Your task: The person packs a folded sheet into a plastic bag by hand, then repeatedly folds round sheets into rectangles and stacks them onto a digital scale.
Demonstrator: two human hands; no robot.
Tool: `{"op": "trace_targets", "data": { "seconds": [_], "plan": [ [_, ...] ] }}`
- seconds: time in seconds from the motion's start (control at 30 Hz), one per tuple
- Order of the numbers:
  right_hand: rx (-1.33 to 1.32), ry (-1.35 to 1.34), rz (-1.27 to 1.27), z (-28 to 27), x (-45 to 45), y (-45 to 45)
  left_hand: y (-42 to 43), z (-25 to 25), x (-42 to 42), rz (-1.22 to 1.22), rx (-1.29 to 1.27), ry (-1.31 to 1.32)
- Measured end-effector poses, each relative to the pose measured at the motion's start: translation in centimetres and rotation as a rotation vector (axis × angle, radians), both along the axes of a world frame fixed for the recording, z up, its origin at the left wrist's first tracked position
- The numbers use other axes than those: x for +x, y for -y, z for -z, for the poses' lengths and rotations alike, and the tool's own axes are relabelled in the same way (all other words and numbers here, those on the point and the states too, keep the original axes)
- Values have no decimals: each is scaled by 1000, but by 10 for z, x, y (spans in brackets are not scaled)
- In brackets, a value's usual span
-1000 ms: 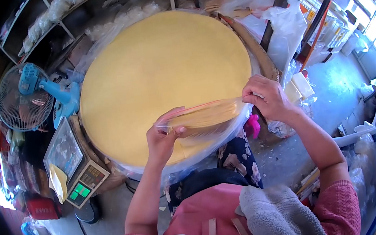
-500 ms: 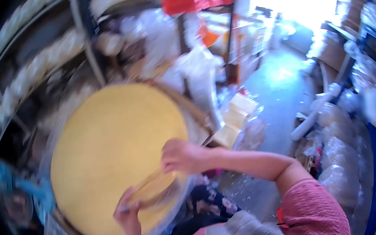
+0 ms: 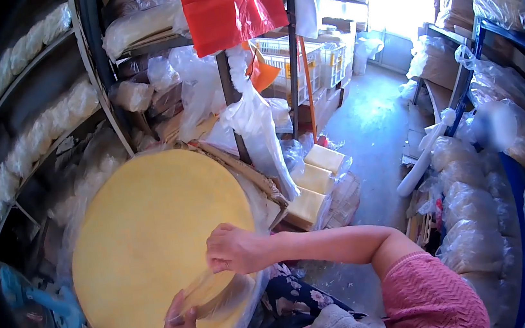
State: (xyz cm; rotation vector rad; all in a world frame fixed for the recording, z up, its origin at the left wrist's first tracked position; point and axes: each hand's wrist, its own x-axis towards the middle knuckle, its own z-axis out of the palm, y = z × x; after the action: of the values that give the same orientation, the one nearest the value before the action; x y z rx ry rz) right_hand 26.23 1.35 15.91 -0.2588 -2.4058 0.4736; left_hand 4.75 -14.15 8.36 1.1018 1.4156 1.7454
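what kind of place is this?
Probably a small packing workshop or storeroom: plastic-wrapped bundles line the shelves, white plastic crates are stacked further back, and the left hand and right hand hold a clear bag over a big round yellow surface.

Free room spreads over the round yellow surface (image 3: 152, 222), on the far side of both hands — a hand could pass there above it. Between the left hand (image 3: 183, 320) and the right hand (image 3: 232, 250), the clear bag (image 3: 221, 297) bars the way. Past the far right edge stand cardboard (image 3: 257, 181), hanging white plastic (image 3: 256, 122) and wrapped blocks (image 3: 309, 201). The blue fan (image 3: 58, 302) (partly lost in shadow) crowds the left; floral trousers (image 3: 300, 296) hem in the near right. The floor (image 3: 361, 120) leaves a passage — wrapped bundles (image 3: 471, 231) line its right side.
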Motion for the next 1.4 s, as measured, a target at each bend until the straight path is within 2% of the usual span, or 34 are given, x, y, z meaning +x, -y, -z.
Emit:
{"op": "trace_targets", "data": {
  "seconds": [0.17,0.27,0.4,0.5,0.6,0.8,0.9,1.0,1.1,1.2,1.27,1.4],
  "plan": [
    [-71,83,61,3,6,-2,2,-18,14,-18,9,-77],
    [2,23,68,5,4,-1,0,-11,11,-17,20,-51],
    [-39,-23,14,5,3,4,1,-9,8,-25,-32,-104],
    [8,93,86,-2,1,6,2,-11,12,-42,6,-111],
    [37,-5,54,-2,-4,9,3,-14,10,-37,-58,-94],
    [105,64,76,0,-13,9,3,-11,11,-44,-39,-105],
    [15,21,37,-2,-16,13,3,-14,11,-30,-46,-62],
    [148,93,66,4,-21,13,1,-15,14,-43,11,-123],
    [167,158,45,-3,-22,11,2,-9,11,-39,-33,-32],
    [12,82,2,-11,-29,16,3,-19,14,-56,-89,-53],
    [75,170,-13,-8,-34,15,3,-19,16,-40,-63,34],
    [18,145,-24,-15,-40,16,3,-19,14,-10,-17,91]
  ]
}}
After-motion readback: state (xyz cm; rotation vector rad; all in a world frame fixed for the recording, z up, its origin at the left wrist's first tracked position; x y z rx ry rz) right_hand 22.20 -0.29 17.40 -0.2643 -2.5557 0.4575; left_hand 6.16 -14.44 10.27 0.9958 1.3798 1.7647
